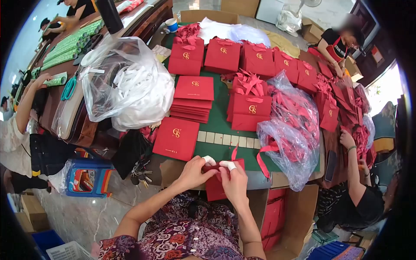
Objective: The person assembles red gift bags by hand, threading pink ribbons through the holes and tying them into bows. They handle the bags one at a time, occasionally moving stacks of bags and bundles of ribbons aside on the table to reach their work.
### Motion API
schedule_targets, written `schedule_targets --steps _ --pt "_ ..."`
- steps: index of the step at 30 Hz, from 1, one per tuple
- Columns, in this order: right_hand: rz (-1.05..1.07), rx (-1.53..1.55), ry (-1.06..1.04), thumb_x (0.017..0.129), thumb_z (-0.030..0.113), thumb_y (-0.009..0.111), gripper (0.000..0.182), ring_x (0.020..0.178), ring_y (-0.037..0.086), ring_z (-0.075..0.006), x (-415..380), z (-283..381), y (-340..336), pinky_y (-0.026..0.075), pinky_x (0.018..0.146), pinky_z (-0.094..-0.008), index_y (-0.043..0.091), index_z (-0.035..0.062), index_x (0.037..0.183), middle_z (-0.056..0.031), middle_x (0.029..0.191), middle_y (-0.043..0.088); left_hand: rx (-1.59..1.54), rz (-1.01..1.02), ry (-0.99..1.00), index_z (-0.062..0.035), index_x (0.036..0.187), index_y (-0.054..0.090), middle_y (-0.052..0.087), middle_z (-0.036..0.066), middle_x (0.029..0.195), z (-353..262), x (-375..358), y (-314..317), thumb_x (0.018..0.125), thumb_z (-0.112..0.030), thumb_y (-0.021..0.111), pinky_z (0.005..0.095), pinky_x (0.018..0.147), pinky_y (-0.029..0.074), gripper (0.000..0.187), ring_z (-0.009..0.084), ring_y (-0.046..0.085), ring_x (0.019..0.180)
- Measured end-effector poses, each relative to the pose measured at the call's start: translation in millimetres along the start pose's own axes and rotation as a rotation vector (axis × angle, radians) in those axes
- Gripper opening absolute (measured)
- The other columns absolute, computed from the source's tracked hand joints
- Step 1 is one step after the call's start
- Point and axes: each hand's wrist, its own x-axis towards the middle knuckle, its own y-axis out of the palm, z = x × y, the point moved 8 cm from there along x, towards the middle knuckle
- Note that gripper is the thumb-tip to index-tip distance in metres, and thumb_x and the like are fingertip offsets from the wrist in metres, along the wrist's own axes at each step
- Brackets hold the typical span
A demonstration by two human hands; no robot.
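Note:
At the table's front edge my left hand [197, 174] and my right hand [234, 181] both pinch the top edge of a red paper bag [215, 190]. White wraps cover a fingertip of each hand. The bag hangs below my fingers, partly hidden behind them. A red ribbon [234, 152] stands up just beyond my right hand. Past my left hand lies a flat red bag [176, 138] with a gold logo, and behind it a stack of similar red bags [193, 89]. A clear plastic bag of red ribbons [292, 130] lies to the right.
Finished-looking red bags [252, 108] stand on the green mat [220, 115]. A plastic bag of white ribbons [138, 93] sits left, near teal scissors [69, 88]. Keys [141, 172] hang at the edge. A cardboard box [294, 221] stands below right. Several people work around.

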Motion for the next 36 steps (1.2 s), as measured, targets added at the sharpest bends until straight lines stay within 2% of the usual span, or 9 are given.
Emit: schedule_targets --steps 5,7,11,13,17,18,22,31,36 --pt "0.048 -0.173 -0.285 0.088 0.016 0.064 0.013 0.078 0.06 -0.0375 16 5 -5 0.048 0.074 -0.0479 0.07 0.004 0.087 -0.0141 0.083 0.064 0.104 -0.074 0.129 -0.0104 0.097 0.068 0.064 0.008 0.081 -12 -7 3 0.074 -0.023 0.078 0.039 0.072 0.05 0.028 0.0284 0.058 0.082" --pt "0.308 -0.241 -0.219 0.088 0.021 0.063 0.018 0.079 0.061 -0.0382 18 -15 13 0.048 0.074 -0.0491 0.07 0.0041 0.085 -0.0165 0.08 0.064 0.167 -0.106 0.199 -0.0117 0.097 0.068 0.061 0.008 0.079 -19 -11 4 0.076 -0.021 0.077 0.0392 0.07 0.05 0.025 0.029 0.058 0.082" --pt "0.465 -0.03 -0.151 0.09 0.027 0.06 0.025 0.081 0.065 -0.0387 21 -40 20 0.051 0.07 -0.0466 0.071 0.0042 0.09 -0.0183 0.085 0.067 0.209 -0.119 0.349 -0.0123 0.1 0.067 0.06 0.009 0.079 -31 -17 6 0.077 -0.019 0.075 0.0387 0.069 0.05 0.024 0.0284 0.058 0.082" --pt "0.585 0.061 -0.085 0.09 0.029 0.061 0.027 0.082 0.067 -0.0367 24 -42 19 0.052 0.07 -0.0428 0.073 0.0057 0.096 -0.0188 0.086 0.069 0.218 -0.129 0.414 -0.011 0.101 0.067 0.062 0.008 0.082 -35 -18 7 0.079 -0.018 0.075 0.0385 0.069 0.051 0.024 0.0278 0.058 0.082" --pt "0.755 0.129 0.01 0.091 0.032 0.065 0.028 0.071 0.067 -0.0179 28 -55 22 0.05 0.064 -0.0334 0.073 0.0071 0.102 -0.012 0.082 0.072 0.22 -0.06 0.509 -0.0059 0.102 0.065 0.063 0.007 0.089 -42 -20 9 0.083 -0.017 0.072 0.0372 0.074 0.051 0.023 0.0271 0.057 0.084" --pt "0.767 0.119 -0.017 0.092 0.029 0.066 0.027 0.072 0.064 -0.0103 29 -54 24 0.049 0.066 -0.03 0.073 0.0062 0.104 -0.0075 0.082 0.072 0.228 -0.042 0.535 -0.0063 0.103 0.065 0.063 0.006 0.09 -43 -20 10 0.083 -0.017 0.072 0.0367 0.075 0.051 0.023 0.0266 0.057 0.085" --pt "0.837 0.248 -0.004 0.095 0.023 0.063 0.024 0.08 0.062 -0.0071 23 -52 22 0.049 0.076 -0.0259 0.073 0.0031 0.104 -0.0026 0.087 0.073 0.163 -0.003 0.58 -0.0087 0.103 0.065 0.062 0.005 0.091 -46 -21 7 0.085 -0.016 0.071 0.0352 0.076 0.051 0.021 0.0256 0.059 0.086" --pt "0.931 0.28 0.108 0.094 0.019 0.064 0.023 0.082 0.061 -0.006 18 -59 32 0.05 0.077 -0.0246 0.073 0.0003 0.105 -0.0007 0.091 0.073 0.206 0.085 0.663 -0.0046 0.106 0.06 0.057 0.009 0.094 -45 -24 17 0.087 -0.014 0.069 0.0366 0.079 0.05 0.023 0.0285 0.058 0.091" --pt "0.869 0.482 0.12 0.092 0.018 0.065 0.022 0.08 0.061 -0.0061 10 -76 47 0.049 0.073 -0.0237 0.074 0.0 0.101 0.0008 0.087 0.072 0.08 0.165 0.572 -0.0052 0.106 0.06 0.056 0.011 0.101 -35 -22 19 0.089 -0.013 0.068 0.0378 0.079 0.051 0.021 0.0322 0.06 0.092"
